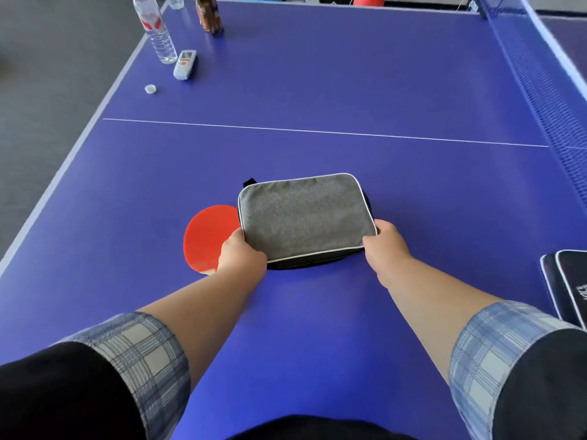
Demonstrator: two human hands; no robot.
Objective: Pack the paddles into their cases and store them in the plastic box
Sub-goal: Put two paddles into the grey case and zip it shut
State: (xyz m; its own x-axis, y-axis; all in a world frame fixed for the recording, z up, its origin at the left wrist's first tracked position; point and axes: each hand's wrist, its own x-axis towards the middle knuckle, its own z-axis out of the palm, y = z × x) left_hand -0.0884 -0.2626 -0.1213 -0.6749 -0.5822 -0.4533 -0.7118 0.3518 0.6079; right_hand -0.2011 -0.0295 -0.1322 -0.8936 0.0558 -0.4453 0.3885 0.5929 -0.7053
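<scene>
A grey rectangular paddle case with white piping lies on the blue table-tennis table, its near side slightly raised. My left hand grips its near left corner and my right hand grips its near right corner. A red paddle lies flat on the table just left of the case, its handle hidden behind my left hand. A black case with white piping rests at the right edge, partly out of view. No plastic box is in view.
At the far left stand a clear water bottle, a brown bottle, a small grey device and a loose bottle cap. The net runs along the right side. Grey floor lies beyond the table's left edge.
</scene>
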